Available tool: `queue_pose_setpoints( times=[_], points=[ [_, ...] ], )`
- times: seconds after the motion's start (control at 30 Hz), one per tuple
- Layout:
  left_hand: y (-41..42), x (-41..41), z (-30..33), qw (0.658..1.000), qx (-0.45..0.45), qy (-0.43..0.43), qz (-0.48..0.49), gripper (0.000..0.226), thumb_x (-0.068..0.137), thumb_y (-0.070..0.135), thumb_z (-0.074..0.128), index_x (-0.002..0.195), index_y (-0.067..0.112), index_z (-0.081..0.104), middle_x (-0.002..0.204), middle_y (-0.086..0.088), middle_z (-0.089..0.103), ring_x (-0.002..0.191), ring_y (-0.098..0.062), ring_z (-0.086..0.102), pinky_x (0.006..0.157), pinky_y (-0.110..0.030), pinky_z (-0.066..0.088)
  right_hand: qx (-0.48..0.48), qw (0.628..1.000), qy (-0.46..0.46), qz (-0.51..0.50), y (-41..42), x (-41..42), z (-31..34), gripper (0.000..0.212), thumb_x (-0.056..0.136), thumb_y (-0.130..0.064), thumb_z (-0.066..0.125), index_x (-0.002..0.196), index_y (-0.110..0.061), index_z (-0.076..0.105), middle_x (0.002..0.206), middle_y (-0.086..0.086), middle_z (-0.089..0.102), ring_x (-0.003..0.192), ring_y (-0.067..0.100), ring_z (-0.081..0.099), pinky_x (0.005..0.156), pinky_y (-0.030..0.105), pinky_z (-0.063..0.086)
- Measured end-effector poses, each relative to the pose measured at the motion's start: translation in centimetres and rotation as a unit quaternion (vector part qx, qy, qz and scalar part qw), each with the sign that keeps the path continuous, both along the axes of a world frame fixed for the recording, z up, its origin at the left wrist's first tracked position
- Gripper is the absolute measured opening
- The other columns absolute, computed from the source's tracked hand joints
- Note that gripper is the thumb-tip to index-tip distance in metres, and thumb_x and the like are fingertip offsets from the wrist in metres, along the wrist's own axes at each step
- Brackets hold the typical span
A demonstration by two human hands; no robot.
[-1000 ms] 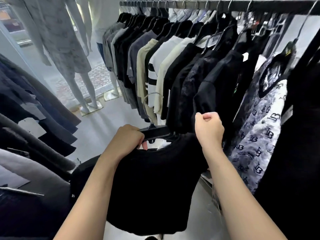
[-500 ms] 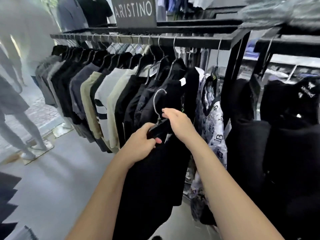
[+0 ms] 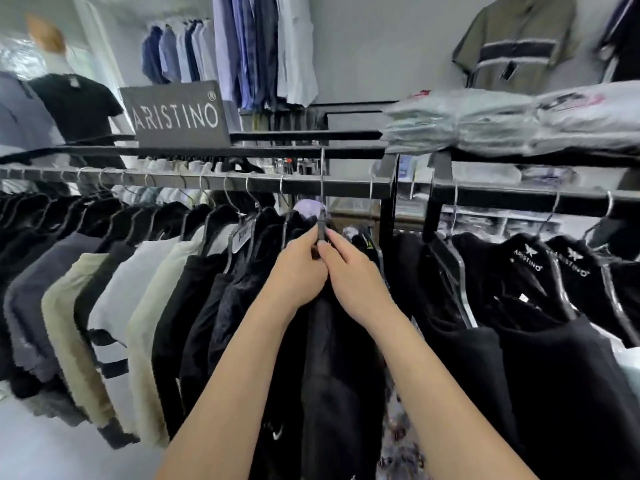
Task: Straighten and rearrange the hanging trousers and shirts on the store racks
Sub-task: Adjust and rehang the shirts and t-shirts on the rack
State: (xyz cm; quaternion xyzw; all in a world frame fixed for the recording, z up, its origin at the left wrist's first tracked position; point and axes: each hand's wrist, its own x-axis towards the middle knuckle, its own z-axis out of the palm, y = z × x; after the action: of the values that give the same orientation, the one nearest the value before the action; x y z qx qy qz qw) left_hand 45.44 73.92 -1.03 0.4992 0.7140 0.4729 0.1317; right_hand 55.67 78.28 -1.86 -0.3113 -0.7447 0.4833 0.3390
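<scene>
Both hands are up at the dark metal rack rail (image 3: 263,184) now, higher than half a second ago. Left hand (image 3: 298,271) and right hand (image 3: 353,271) meet, fingers pinched on the black plastic hanger (image 3: 322,227), its hook over the rail. Black shirt (image 3: 332,375) hangs below, among dark shirts.

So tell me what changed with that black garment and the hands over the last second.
The black garment went up from waist height to the rail; its hanger hook now reaches over the rail among the other shirts. Both hands rose with it: the left hand and right hand now pinch the hanger neck together. The hanging shirts stayed in place.
</scene>
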Motion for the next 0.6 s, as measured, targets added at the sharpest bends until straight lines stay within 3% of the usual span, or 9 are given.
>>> queue_pose_setpoints(
  times=[0.1,0.17,0.2,0.27,0.37,0.47,0.53,0.6],
  points=[
    [2.0,-1.0,-0.7,1.000,-0.023,-0.017,-0.010,0.039,0.085,0.018,0.049,0.117,0.036,0.060,0.101,0.005,0.072,0.100,-0.016,0.065,0.091,-0.039,0.052,0.006,1.000,-0.007,-0.024,0.6,0.1,0.2,0.043,0.099,-0.041,0.046,0.141,-0.032,0.050,0.139,-0.017,0.053,0.123,-0.005,0.045,0.093,0.013,0.030],
    [2.6,-0.9,-1.7,0.999,-0.042,-0.028,-0.014,0.038,0.088,0.022,0.047,0.122,0.035,0.059,0.117,-0.003,0.067,0.117,-0.023,0.058,0.095,-0.035,0.048,0.005,0.999,-0.011,-0.045,0.9,0.2,-0.1,0.039,0.097,-0.036,0.051,0.135,-0.031,0.056,0.132,-0.018,0.058,0.119,-0.005,0.050,0.086,0.006,0.034],
    [2.7,-0.7,-2.3,0.998,-0.051,-0.037,-0.015,0.041,0.092,0.021,0.048,0.129,0.033,0.056,0.128,-0.006,0.061,0.128,-0.025,0.049,0.097,-0.028,0.042,0.006,0.998,-0.007,-0.063,0.9,0.3,-0.4,0.035,0.096,-0.033,0.054,0.131,-0.031,0.060,0.127,-0.019,0.061,0.113,-0.008,0.053,0.081,0.001,0.035],
    [2.8,-0.5,-3.4,0.997,-0.051,-0.065,-0.001,0.046,0.097,0.017,0.049,0.141,0.031,0.046,0.141,-0.005,0.050,0.135,-0.022,0.040,0.087,-0.015,0.031,0.013,0.993,0.016,-0.117,1.0,0.7,-0.9,0.023,0.093,-0.028,0.059,0.115,-0.031,0.067,0.112,-0.019,0.069,0.098,-0.014,0.059,0.072,-0.003,0.039],
    [3.6,-1.1,-4.6,0.996,-0.043,-0.075,0.014,0.049,0.098,0.020,0.050,0.144,0.034,0.041,0.144,-0.004,0.048,0.126,-0.019,0.049,0.074,-0.010,0.029,0.031,0.983,0.041,-0.174,1.4,1.1,-1.3,0.011,0.090,-0.027,0.063,0.097,-0.032,0.070,0.093,-0.016,0.073,0.087,-0.011,0.063,0.074,0.005,0.046],
    [4.2,-1.8,-4.8,0.998,-0.046,-0.049,-0.003,0.053,0.098,0.021,0.049,0.144,0.041,0.037,0.136,0.003,0.055,0.119,-0.017,0.054,0.076,-0.013,0.034,0.031,0.987,0.020,-0.156,1.7,0.1,-1.2,0.015,0.091,-0.027,0.062,0.102,-0.032,0.071,0.095,-0.020,0.071,0.089,-0.014,0.062,0.078,0.007,0.046],
    [4.1,-1.9,-4.7,0.998,-0.059,-0.012,-0.016,0.051,0.097,0.017,0.047,0.145,0.033,0.039,0.131,0.012,0.049,0.117,-0.014,0.054,0.068,-0.006,0.031,0.045,0.990,-0.010,-0.133,1.6,-1.2,-1.1,0.021,0.093,-0.026,0.059,0.108,-0.034,0.071,0.097,-0.024,0.068,0.093,-0.016,0.059,0.082,0.006,0.044],
    [3.7,-1.9,-4.2,0.995,-0.083,0.053,-0.031,0.042,0.097,0.014,0.045,0.139,0.020,0.046,0.126,0.009,0.054,0.109,-0.012,0.054,0.063,-0.004,0.030,0.065,0.990,-0.034,-0.124,1.3,-2.3,-1.1,0.024,0.095,-0.027,0.056,0.112,-0.034,0.071,0.103,-0.024,0.067,0.100,-0.011,0.059,0.092,0.013,0.043]
  ],
)
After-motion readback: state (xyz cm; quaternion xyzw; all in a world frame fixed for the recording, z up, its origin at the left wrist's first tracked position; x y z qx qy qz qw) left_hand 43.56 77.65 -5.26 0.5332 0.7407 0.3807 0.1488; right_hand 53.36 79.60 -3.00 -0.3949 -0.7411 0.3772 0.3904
